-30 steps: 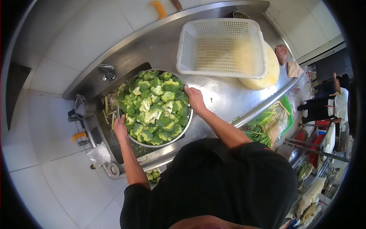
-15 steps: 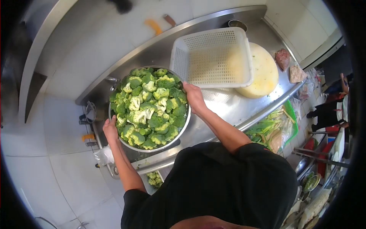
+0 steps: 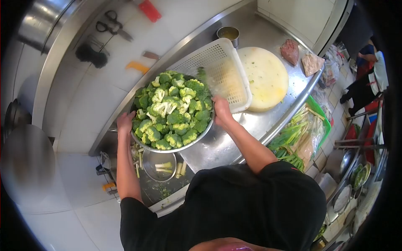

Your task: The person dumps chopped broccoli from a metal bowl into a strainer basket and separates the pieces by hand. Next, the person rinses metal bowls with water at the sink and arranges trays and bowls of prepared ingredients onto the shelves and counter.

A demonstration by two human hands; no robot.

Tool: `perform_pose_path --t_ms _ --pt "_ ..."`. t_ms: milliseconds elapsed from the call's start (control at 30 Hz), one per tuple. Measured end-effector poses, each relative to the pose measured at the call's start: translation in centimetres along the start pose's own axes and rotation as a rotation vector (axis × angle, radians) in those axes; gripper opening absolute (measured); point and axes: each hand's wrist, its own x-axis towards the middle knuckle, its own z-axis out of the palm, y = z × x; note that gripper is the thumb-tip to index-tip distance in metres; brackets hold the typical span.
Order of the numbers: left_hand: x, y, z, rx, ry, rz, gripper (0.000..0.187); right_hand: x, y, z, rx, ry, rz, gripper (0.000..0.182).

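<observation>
My left hand grips the left side of a round metal bowl, and my right hand is closed on its right rim. The bowl is heaped with broccoli florets. Its far side is over the near left part of a white perforated plastic basket, tilted toward it. A blurred green piece and what looks like water show inside the basket just past the rim. My fingertips are partly hidden behind the bowl.
A round cutting board lies right of the basket, with a metal pot behind. Two chunks of meat sit further right. Below the bowl, a sink holds a round strainer and cut stalks. A green crate holds vegetables; another person stands beyond.
Both hands have carried the bowl forward, away from my body, and tipped its far side over the basket. The basket appears slanted now, and the sink with stalks has come into view.
</observation>
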Motion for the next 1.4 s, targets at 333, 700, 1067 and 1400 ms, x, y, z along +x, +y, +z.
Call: perform_pose_path --t_ms 333,700,1067,1400 --pt "2.6 -1.7 1.8 0.028 -0.05 0.055 0.028 -1.4 0.1 -1.6 -0.14 0.03 0.181 0.018" --pt "2.7 -2.1 1.9 0.031 -0.295 -0.15 0.01 -3.3 2.5 -4.4 -0.325 -0.06 0.512 0.031" --pt "1.0 -6.7 2.5 -0.529 -0.214 -0.297 0.008 -12.7 -1.0 -1.7 -1.111 -0.474 -0.734 0.051" --pt "-4.5 -3.6 0.7 -0.395 -0.289 -0.179 0.022 -13.1 7.3 -0.3 -1.221 -0.567 -1.085 0.013"
